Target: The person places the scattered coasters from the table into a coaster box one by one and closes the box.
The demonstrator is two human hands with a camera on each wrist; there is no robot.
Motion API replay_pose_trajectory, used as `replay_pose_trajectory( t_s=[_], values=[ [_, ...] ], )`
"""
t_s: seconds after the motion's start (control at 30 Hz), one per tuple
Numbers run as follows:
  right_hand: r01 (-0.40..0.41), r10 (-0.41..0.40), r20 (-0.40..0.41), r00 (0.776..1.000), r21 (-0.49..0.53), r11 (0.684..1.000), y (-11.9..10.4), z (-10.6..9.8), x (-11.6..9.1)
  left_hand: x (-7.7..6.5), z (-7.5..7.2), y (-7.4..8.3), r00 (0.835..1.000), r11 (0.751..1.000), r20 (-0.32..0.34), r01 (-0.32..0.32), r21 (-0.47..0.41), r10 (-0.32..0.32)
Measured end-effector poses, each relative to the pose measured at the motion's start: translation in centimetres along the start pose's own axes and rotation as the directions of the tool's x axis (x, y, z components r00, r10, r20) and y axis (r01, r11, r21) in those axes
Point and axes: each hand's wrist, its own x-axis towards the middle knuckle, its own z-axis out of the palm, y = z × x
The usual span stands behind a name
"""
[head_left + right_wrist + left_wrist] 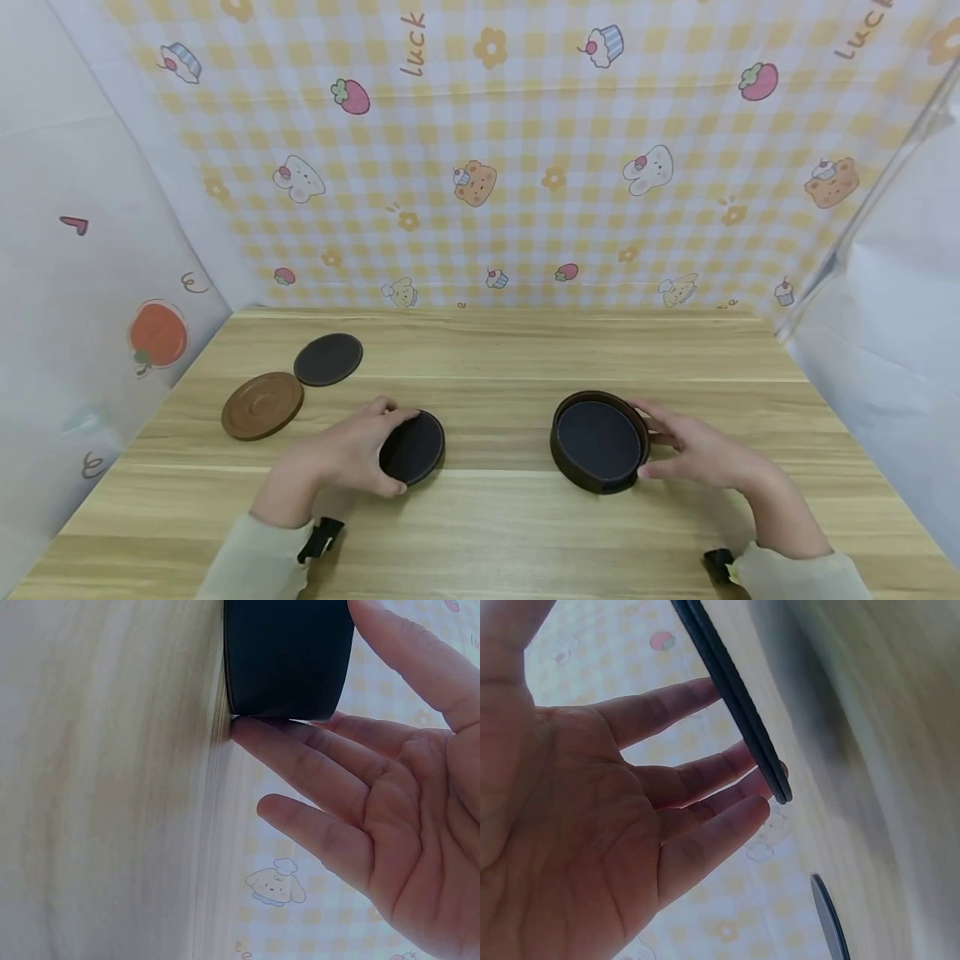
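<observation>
Two thin black round coasters [742, 712], one lying against the other, are held by their edges in my left hand [352, 450], thumb on the near side and fingers on the far side. In the left wrist view they hang just off the tabletop; from the head only the upper coaster [416, 450] shows well. To the right, my right hand [693, 450] grips the side of a round dark coaster holder [289, 660], which stands on the table. A black stitched disc [598, 442] fills its inside; whether it is a coaster or the bottom is unclear.
Another black coaster [328, 360] lies flat at the back left of the wooden table [495, 533]. Beside it lies a brown round disc [262, 406] with ringed grooves. A checked cloth [525, 125] hangs behind the table, with white sheets at both sides.
</observation>
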Motion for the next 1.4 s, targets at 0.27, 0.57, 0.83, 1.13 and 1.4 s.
replay_pose_trajectory(
  t_s=[0.27, 0.57, 0.83, 1.13, 1.4],
  values=[
    [-0.003, 0.003, 0.006, 1.000, 0.005, 1.000, 0.0, 0.1, 0.1, 0.9, 0.2, 1.2, 0.999, 1.000, 0.018, -0.029, 0.000, 0.029],
    [0.020, -0.021, -0.022, 1.000, -0.037, 0.999, -0.2, 0.1, 0.1, 2.3, 0.3, 2.7, 0.995, 0.995, 0.036, -0.097, 0.000, 0.097],
    [0.022, -0.022, -0.026, 0.999, -0.033, 0.999, -0.4, -0.1, 0.0, 4.2, 0.0, 4.5, 0.984, 0.986, 0.056, -0.167, 0.002, 0.166],
    [0.031, -0.032, -0.020, 0.999, -0.031, 0.999, -0.1, -0.1, 0.1, 6.3, -0.1, 7.4, 0.968, 0.971, 0.111, -0.233, 0.047, 0.227],
    [0.035, -0.036, -0.011, 0.999, -0.021, 0.999, -0.1, 0.0, 0.0, 7.8, 0.1, 9.6, 0.949, 0.951, 0.129, -0.299, 0.075, 0.288]
  ],
)
